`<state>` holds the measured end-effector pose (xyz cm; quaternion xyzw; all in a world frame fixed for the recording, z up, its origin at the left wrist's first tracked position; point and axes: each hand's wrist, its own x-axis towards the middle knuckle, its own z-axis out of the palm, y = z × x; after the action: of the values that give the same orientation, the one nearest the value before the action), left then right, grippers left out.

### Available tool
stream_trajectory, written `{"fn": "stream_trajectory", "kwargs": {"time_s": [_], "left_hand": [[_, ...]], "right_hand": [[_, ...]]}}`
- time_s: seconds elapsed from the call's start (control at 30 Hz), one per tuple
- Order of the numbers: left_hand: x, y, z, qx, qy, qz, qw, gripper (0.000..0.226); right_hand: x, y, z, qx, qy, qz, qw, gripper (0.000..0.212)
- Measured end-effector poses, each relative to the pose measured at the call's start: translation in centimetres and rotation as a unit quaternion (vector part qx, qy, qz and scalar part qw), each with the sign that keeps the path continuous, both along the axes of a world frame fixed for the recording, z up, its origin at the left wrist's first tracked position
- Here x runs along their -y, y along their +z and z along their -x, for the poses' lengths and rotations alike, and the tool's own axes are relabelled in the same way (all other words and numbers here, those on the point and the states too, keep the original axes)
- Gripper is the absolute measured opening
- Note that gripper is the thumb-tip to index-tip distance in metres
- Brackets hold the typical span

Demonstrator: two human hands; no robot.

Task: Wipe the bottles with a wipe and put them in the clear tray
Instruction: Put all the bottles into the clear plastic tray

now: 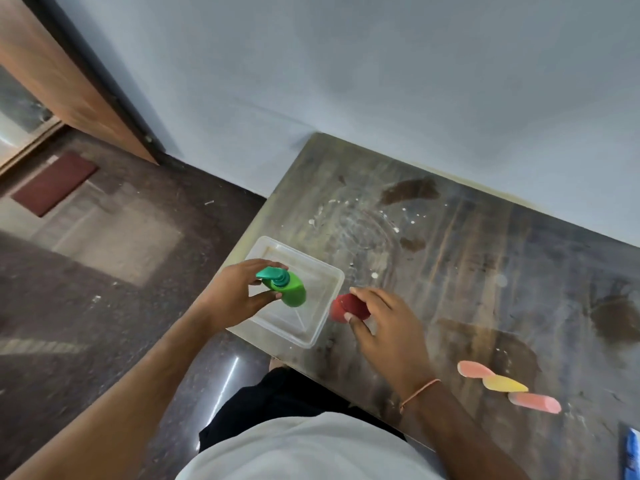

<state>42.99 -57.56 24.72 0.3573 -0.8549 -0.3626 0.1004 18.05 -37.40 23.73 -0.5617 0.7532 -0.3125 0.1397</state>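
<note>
My left hand (239,292) holds a green pump bottle (289,289) with a teal pump head by its upper part, inside or just above the clear tray (327,315) at the table's left edge. Just right of the tray, my right hand (384,323) grips a red object (346,308) between thumb and fingers; whether this is a bottle or a wipe I cannot tell.
On the dark, stained wooden table (450,254), pink and yellow pieces (509,386) lie in a row at the right. A blue item (632,452) peeks in at the lower right corner. A wall runs behind the table; open floor lies to the left.
</note>
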Motion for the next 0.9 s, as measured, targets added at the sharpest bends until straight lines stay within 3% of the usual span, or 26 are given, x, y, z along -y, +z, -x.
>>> {"fn": "stream_trajectory", "kwargs": {"time_s": [0.47,0.9], "left_hand": [[9.9,-3.7,-10.3,0.009,-0.092,-0.017,0.996,0.045],[10.9,-6.8,-12.4,-0.004,-0.123,-0.044,0.991,0.048]], "right_hand": [[8.5,-3.5,-12.6,0.032,-0.04,-0.079,0.996,0.042],[10.1,-6.7,-16.5,0.007,-0.012,-0.125,0.992,0.043]]}}
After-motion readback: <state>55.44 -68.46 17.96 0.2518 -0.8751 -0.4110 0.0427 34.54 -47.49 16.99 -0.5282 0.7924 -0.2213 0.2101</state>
